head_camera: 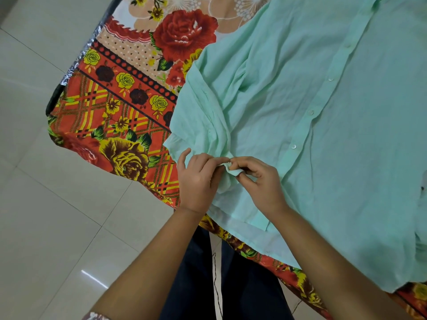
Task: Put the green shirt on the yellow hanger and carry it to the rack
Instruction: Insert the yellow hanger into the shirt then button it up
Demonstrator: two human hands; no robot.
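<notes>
We record the left grip [196, 181] and right grip [261, 183] as bare, the left forearm [147, 262] and right forearm [323, 250] likewise uncovered. At the bottom edge, the left arm carries a sliver of sleeve hem [96, 316], reddish with pale printed markings. Between the arms we note dark navy trousers [196, 273] of plain fabric, the legs parted by a narrow gap. A thin dark thread [215, 280] hangs along that gap; we cannot tell its attachment.
</notes>
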